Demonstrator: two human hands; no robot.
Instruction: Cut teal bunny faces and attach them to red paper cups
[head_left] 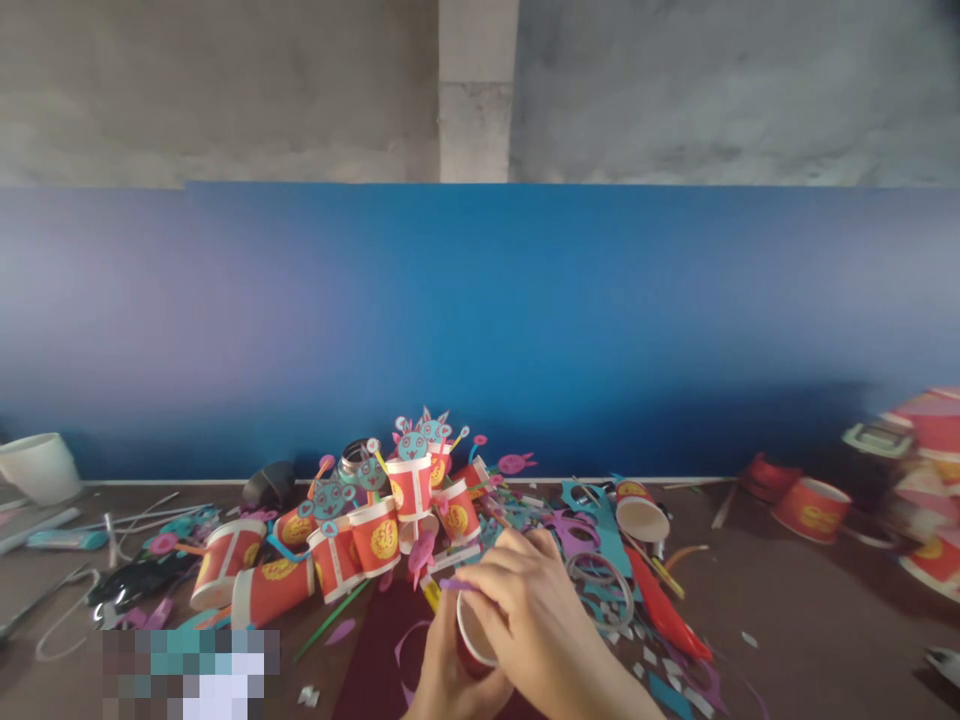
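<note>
My left hand (441, 665) is closed around the side of a paper cup (475, 640), its white inside partly showing. Over the cup's mouth my right hand (536, 600) is closed, fingertips pinching a small purple strip (454, 584) at the rim. The far side of the cup is hidden by my fingers. Just beyond the hands stand red and white paper cups (374, 537) decorated with blue paper faces (412, 444). A pink paper cutout (421, 557) leans close to them.
Paper scraps, a red bag (667, 605) and a clear tape roll (600, 585) lie on the right. Another paper cup (642, 511) rests on its side. A white cup (41, 467) and black scissors (139, 585) are left. A blue panel (480, 330) stands behind the table.
</note>
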